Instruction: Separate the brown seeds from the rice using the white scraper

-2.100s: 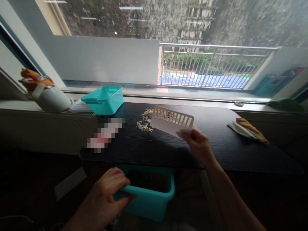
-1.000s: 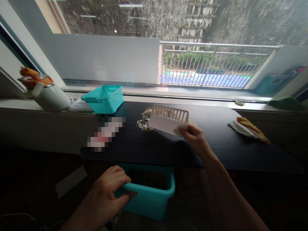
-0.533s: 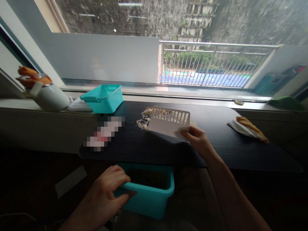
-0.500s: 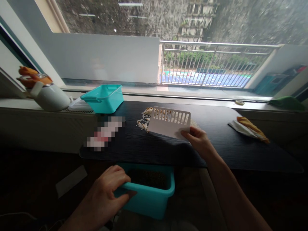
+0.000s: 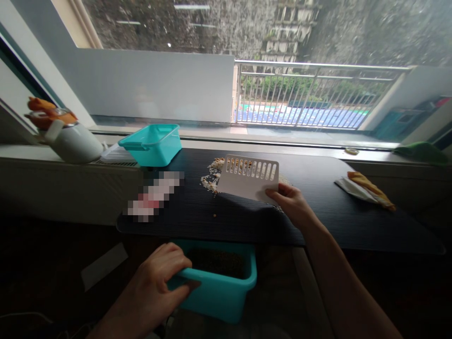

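beside a window (image 5: 226, 28), a dark table (image 5: 187, 214) is strewn with grains (image 5: 217, 164) left of the right hand (image 5: 292, 201), by which a slotted plate (image 5: 247, 184) is pinched at one corner, seemingly leaving its slots unblocked, while the nearer turquoise bin (image 5: 221, 294) is clasped by the left hand (image 5: 164, 272), presumably for steadiness.

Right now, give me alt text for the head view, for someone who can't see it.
A right hand holds a slotted white card at a dark table, with scattered grains showing beside it and through its slots. The left hand grips the rim of a teal bin at the near edge; another bin stands far left.
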Tool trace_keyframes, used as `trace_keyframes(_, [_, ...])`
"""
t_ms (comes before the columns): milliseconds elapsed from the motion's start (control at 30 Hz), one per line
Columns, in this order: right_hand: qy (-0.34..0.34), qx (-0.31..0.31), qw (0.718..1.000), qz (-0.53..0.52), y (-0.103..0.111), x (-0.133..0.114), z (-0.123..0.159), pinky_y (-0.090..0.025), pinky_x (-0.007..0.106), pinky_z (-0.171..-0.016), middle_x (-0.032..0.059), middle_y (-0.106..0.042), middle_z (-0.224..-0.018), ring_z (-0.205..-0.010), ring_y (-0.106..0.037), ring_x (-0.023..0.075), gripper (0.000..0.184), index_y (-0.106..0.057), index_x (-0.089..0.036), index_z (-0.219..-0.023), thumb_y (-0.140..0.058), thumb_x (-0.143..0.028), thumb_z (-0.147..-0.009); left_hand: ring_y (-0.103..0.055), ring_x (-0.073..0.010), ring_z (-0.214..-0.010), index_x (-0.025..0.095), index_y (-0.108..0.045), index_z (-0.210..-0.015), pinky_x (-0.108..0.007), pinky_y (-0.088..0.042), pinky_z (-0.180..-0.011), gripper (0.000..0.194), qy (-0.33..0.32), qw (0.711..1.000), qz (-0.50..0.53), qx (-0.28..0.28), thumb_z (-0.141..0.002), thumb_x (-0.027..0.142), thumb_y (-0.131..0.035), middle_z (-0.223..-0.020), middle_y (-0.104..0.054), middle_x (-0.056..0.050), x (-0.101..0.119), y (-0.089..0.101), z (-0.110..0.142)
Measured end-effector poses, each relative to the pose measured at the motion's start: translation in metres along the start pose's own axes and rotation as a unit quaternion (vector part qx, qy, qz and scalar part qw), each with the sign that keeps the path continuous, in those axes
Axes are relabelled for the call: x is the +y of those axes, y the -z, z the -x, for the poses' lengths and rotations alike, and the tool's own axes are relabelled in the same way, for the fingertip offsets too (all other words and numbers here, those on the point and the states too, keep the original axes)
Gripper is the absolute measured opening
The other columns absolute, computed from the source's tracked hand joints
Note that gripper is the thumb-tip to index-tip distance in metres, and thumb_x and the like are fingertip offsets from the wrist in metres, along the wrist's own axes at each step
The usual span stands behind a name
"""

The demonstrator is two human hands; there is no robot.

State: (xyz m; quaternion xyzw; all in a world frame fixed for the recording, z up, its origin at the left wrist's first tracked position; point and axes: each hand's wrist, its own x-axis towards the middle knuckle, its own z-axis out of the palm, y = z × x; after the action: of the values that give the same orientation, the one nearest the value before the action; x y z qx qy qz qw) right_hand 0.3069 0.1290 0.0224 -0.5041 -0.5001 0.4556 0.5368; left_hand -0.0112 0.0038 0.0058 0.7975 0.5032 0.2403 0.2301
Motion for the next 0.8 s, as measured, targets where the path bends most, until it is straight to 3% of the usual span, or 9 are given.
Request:
trace_keyframes(300, [0.017, -0.002, 1.000, 0.008, 0.000, 0.001, 0.000, -0.055, 0.042, -0.083, 0.0044, -0.077, -0.091, -0.084, -0.070, 0.0254, 0.030, -0.076, -0.022, -0.091, -0.077, -0.037, -0.065, -0.059, -0.0185, -0.078, 0.022, -0.064, -0.074, -0.025, -0.048, -0.066, 0.010, 0.004, 1.000, 0.000, 0.014, -0.072, 0.014, -0.058, -0.080, -0.061, -0.001, 0.004, 0.003, 0.000])
trace_keyframes(633, [0.022, -0.080, 0.996, 0.019, -0.030, -0.004, -0.005, -0.054, 0.038, -0.084, 0.0049, -0.076, -0.089, -0.083, -0.070, 0.0223, 0.035, -0.076, -0.017, -0.091, -0.078, -0.039, -0.064, -0.059, -0.0181, -0.079, 0.023, -0.063, -0.074, -0.026, -0.047, -0.067, 0.012, 0.025, 0.999, 0.025, -0.008, -0.072, 0.013, -0.056, -0.081, -0.059, 0.000, 0.001, 0.002, 0.000])
trace_keyframes(800, [0.006, -0.149, 0.987, 0.052, -0.008, -0.009, 0.019, -0.055, 0.038, -0.082, 0.0062, -0.076, -0.092, -0.085, -0.070, 0.0235, 0.035, -0.077, -0.017, -0.092, -0.078, -0.042, -0.068, -0.059, -0.0176, -0.081, 0.023, -0.064, -0.077, -0.025, -0.048, -0.068, 0.007, 0.037, 0.999, 0.035, -0.011, -0.075, 0.017, -0.061, -0.083, -0.059, 0.000, 0.000, 0.003, 0.001])
